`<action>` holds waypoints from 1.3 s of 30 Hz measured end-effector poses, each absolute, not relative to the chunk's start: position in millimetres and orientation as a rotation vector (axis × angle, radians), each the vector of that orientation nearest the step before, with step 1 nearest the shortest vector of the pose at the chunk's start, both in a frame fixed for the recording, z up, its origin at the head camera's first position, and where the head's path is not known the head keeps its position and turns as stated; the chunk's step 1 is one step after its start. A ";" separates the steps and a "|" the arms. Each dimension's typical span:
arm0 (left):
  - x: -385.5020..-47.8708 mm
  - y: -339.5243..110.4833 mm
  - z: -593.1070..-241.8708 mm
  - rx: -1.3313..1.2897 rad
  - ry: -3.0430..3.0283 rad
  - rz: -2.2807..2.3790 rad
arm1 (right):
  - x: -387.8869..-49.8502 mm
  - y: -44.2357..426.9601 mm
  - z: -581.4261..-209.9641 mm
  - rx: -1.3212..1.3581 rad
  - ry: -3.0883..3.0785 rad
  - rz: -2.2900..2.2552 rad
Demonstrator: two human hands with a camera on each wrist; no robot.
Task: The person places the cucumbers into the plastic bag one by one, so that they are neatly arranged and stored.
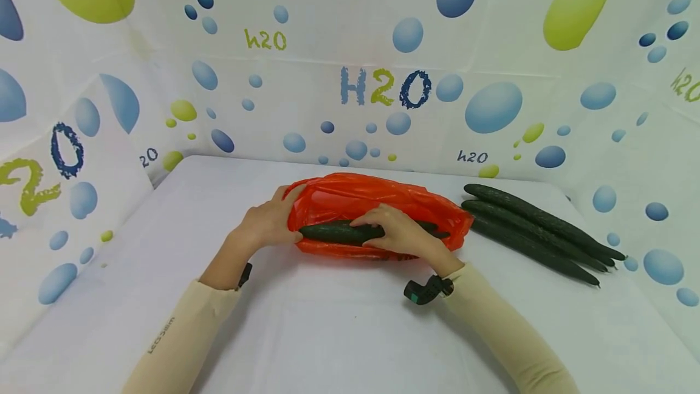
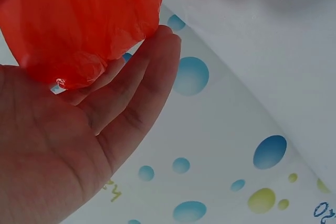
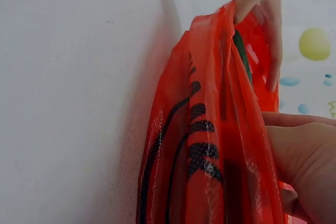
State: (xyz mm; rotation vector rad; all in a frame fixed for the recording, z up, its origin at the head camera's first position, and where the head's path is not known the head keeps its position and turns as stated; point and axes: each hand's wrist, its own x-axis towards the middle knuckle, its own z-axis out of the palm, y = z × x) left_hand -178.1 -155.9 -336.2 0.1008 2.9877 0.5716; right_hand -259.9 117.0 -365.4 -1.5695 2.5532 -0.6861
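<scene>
A red plastic bag (image 1: 350, 186) lies with its mouth spread toward me in the head view. Inside it is a long dark green cucumber (image 1: 328, 233); another dark tip (image 1: 442, 235) shows at the bag's right end. My left hand (image 1: 268, 221) holds the bag's left end, thumb at the near rim by the cucumber's tip. In the left wrist view its long fingers (image 2: 139, 90) lie along the red plastic. My right hand (image 1: 396, 227) reaches into the bag and grips the cucumber from above. The bag's near side hides those fingertips in the right wrist view.
Three long cucumbers (image 1: 525, 224) lie side by side on the white table (image 1: 328, 333), right of the bag. One touches or nearly touches the bag's right end. A white cloth backdrop (image 1: 328, 102) with coloured drops stands behind and at both sides.
</scene>
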 end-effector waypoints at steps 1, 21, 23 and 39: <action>-177.7 -155.7 -335.8 0.104 2.987 0.569 | -260.3 117.5 -365.1 -1.574 2.547 -0.672; -178.1 -156.3 -337.1 0.161 2.970 0.545 | -264.4 133.8 -372.7 -1.482 2.493 -0.734; -178.0 -156.2 -337.2 0.161 2.970 0.551 | -265.3 135.7 -371.9 -1.483 2.491 -0.734; -179.2 -163.8 -341.2 0.314 2.998 0.648 | -258.6 151.5 -375.2 -1.384 2.578 -0.753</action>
